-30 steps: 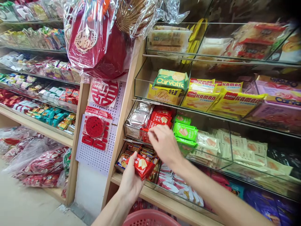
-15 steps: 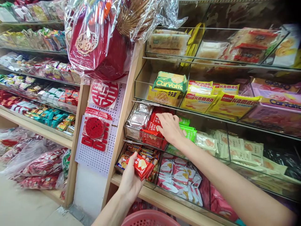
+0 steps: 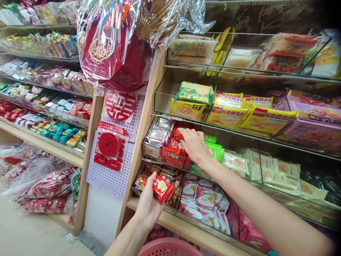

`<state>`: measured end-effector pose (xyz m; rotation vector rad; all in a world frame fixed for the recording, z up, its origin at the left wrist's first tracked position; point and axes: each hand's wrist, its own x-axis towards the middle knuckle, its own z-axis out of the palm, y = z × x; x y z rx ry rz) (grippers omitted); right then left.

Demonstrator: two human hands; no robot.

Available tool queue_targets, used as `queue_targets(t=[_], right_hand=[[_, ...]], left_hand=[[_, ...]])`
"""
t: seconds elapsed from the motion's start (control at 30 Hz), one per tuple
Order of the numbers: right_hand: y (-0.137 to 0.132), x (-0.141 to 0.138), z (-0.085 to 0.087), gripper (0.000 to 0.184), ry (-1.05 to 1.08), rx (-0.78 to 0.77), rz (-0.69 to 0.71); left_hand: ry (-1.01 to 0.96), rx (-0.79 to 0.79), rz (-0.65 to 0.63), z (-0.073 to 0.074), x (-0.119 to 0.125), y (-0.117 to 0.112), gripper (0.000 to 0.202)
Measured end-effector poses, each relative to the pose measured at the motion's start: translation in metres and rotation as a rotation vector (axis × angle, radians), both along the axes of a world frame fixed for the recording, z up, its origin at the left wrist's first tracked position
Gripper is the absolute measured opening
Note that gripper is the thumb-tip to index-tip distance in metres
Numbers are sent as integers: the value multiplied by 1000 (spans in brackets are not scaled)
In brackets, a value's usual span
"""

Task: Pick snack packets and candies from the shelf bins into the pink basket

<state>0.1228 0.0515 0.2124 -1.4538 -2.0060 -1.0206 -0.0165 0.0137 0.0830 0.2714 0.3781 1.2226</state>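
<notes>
At seven o'clock, a red packet [image 3: 161, 188] is clamped in the left hand [image 3: 148, 209]; shelved packets [image 3: 173, 158] are merely touched by the right hand [image 3: 195, 146], fingers parted.

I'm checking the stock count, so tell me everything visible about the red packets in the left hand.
The red packets look like a small stack of flat, glossy, film-wrapped snacks: red with white characters and a picture of pale wafer pieces on the top face. They seem unopened and are tilted with the print facing up. The left hand grips them from beneath, thumb at the near edge, just above the lowest wooden shelf. How many are stacked cannot be told.
</notes>
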Motion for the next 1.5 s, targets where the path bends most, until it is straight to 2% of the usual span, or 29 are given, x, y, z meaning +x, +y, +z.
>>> queue_targets(t=[0.23, 0.4, 0.53, 0.7, 0.83, 0.97, 1.13, 1.37, 1.5], right_hand=[[-1, 4, 4, 40, 254, -33, 118], [2, 7, 14, 27, 364, -178, 135], [6, 8, 16, 25, 320, -234, 130], [11, 10, 15, 18, 197, -175, 56], [15, 12, 14, 14, 161, -221, 61], [15, 14, 10, 15, 124, -198, 76], [4, 11, 6, 13, 74, -154, 125], [-19, 2, 8, 11, 97, -2, 172], [-25, 2, 9, 13, 106, 10, 185]], left_hand=[[-19, -10, 10, 0, 2, 1, 13], [-21, -9, 12, -2, 3, 1, 13], [-38, 0, 1, -4, 3, 2, 11], [-24, 1, 8, -5, 3, 3, 12], [-21, 3, 6, -5, 2, 3, 12], [-20, 7, 2, -5, 2, 3, 12], [-5, 8, 1, -4, 2, 4, 14], [-4, 4, 12, -7, 4, 6, 15], [4, -1, 18, -9, 8, 7, 14]])
